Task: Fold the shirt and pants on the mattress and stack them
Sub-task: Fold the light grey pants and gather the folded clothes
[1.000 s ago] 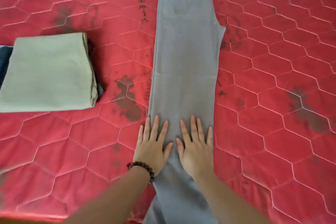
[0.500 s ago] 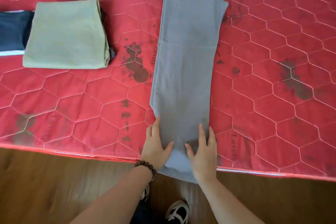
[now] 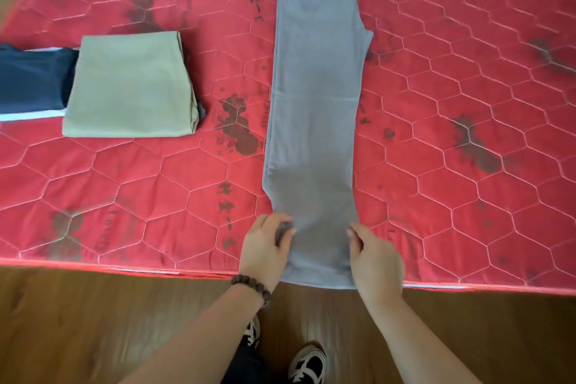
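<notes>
Floor (image 3: 93, 321) nearest, wood; two shoes (image 3: 307, 365) on it between the forearms. Pants (image 3: 314, 103), grey, folded lengthwise into one narrow strip on the mattress (image 3: 467, 165). Long axis runs near to far: cuffs at the near edge, just overhanging it, waistband at the far end.

Versus 0.5 s ago: both hands then lay with fingers stretched forward on the cloth; now the fingers are curled at the strip's side edges near the cuffs. View covers more of the far mattress.

Left hand (image 3: 265, 252), bead bracelet (image 3: 252, 287) on wrist, pinches the left edge, thumb on top. Right hand (image 3: 374, 259) grips the right edge, fingers curled, back of hand up.

Farther left: folded green garment (image 3: 127, 87), well apart from the pants; a dark garment (image 3: 31, 81) touching its left side.
</notes>
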The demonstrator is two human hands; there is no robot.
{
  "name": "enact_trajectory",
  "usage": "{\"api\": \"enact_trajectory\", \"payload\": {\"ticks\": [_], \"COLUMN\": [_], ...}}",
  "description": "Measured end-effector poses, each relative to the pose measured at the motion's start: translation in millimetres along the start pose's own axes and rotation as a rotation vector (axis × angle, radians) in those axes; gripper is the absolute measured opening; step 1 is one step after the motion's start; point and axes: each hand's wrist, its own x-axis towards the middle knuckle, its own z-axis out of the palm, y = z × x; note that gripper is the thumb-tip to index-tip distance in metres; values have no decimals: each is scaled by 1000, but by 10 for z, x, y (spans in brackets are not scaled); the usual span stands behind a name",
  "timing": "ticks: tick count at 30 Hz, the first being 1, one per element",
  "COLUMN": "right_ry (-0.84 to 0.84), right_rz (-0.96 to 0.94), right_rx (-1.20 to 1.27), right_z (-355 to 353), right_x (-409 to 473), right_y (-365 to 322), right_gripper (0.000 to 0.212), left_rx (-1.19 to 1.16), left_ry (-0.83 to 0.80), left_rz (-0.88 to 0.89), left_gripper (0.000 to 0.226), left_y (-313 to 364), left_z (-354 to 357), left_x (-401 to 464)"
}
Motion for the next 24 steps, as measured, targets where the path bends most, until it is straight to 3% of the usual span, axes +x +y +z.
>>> {"api": "enact_trajectory", "payload": {"ticks": [4,9,11,13,16,18,20,22,24], "right_ry": [89,89,142,96,-171,-268,-229,-174,-154], "right_rz": [-36,255,283,248,249,266,292,312,336], "right_rx": [29,682,799,846,1016,1009,966,826,625], "right_z": [-388,-568,-579,-542,-382,-241,-74,93,305], "right_x": [444,1040,1271,1498,1688,1684,1597,1425,1190], "right_y": [-210,-469,-535,-580,-570,-497,-380,-265,-140], "right_gripper": [20,13,12,13,39,56,64,61,49], "left_rx": [-77,-165,-154,-116,-10,80,155,190,240], "left_ry": [104,140,158,92,-212,-308,-192,-69,-110], "left_rz": [59,48,68,81,55,33,60,118,153], "left_gripper": [13,17,20,27,52,64,63,45,27], "left_y": [314,521,564,560,389,230,75,-51,-188], "left_z": [-227,-372,-377,-340,-222,-161,-134,-94,16], "left_x": [398,943,1194,1434,1619,1598,1503,1349,1170]}}
